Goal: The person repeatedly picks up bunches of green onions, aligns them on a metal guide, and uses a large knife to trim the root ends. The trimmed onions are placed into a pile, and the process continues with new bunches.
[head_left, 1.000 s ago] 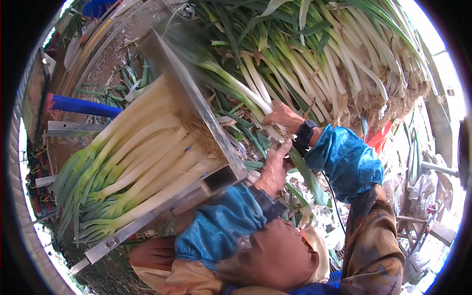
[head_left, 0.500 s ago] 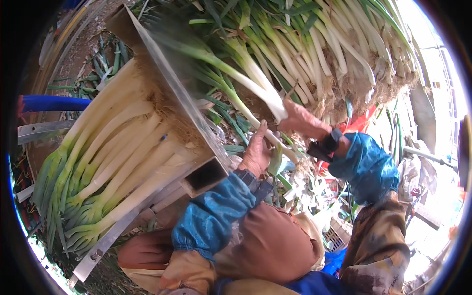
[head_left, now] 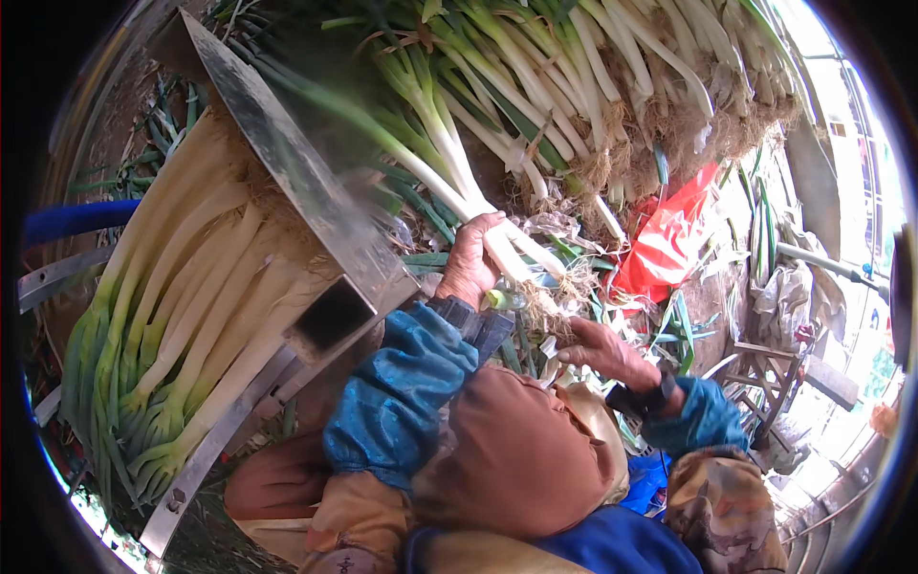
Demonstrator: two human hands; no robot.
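Observation:
Two or so long green onions slant down from the upper left, white ends and stringy roots toward me. My left hand is closed around their white stalks just above the roots. Close below the root ends is my right hand, its fingers loosely stretched and apart, with nothing visible in them. To the left, a row of pale, stripped green onions lies in a metal rack, roots against its upright plate and green tops hanging at the near left.
A large heap of unpeeled green onions with soil on the roots spreads along the far side. A red plastic bag lies right of my hands, among scattered leaf scraps. A blue tube runs at the left; a small wooden stool stands at the right.
My right hand has let go of the stalks and moved down beside the roots. My left hand has shifted left and now grips the stalks together.

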